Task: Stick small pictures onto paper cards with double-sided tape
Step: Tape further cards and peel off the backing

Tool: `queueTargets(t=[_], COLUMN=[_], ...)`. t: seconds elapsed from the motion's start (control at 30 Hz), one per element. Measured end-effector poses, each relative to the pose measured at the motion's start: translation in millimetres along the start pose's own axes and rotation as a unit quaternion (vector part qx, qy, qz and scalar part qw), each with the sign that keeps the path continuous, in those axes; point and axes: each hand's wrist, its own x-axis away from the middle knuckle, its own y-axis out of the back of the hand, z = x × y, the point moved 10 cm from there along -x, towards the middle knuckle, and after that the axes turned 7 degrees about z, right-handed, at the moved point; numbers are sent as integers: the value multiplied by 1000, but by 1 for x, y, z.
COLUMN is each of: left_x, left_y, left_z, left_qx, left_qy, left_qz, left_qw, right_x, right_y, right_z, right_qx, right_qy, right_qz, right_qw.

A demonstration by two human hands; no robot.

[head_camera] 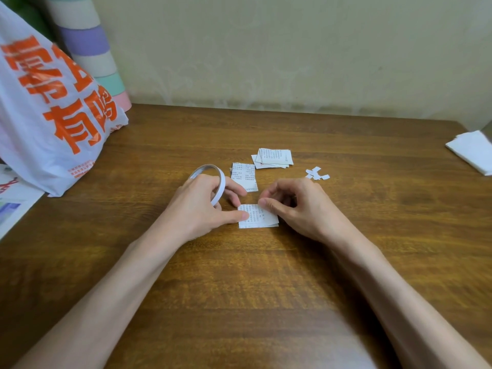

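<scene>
A small paper card (259, 218) printed with text lies on the wooden table (239, 275) between my hands. My left hand (205, 206) holds a thin white ring of double-sided tape (218, 182), and its thumb presses the card's left edge. My right hand (287, 206) rests curled at the card's right side, thumb tip touching its upper edge; whether it pinches anything is hidden. Another printed card (245, 177) lies just behind. A small stack of cards (274, 157) sits farther back.
Several tiny white paper scraps (316, 173) lie right of the cards. A white plastic bag with orange print (50, 113) stands at the left, striped rolls (90, 43) behind it. Folded white paper (472, 151) sits at the right edge. Printed sheets (10, 201) lie at the far left.
</scene>
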Motion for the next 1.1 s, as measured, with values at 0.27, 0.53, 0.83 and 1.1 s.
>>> queueTargets(t=[0.27, 0.53, 0.83, 1.1], left_x=[0, -1, -1, 1], left_y=[-1, -3, -3, -3], left_z=[-1, 0, 2, 1], left_qx=[-7, -16, -54, -63], left_qy=[-10, -21, 3, 11], left_qz=[5, 13, 18, 14], left_qw=[1000, 1000, 998, 998], right_x=[5, 9, 4, 7], right_y=[-1, -4, -1, 8], right_z=[1, 9, 0, -6], right_qx=[45, 108, -5, -2], right_qy=[-21, -51, -32, 12], right_qz=[-57, -77, -25, 5], right_qw=[997, 990, 999, 1000])
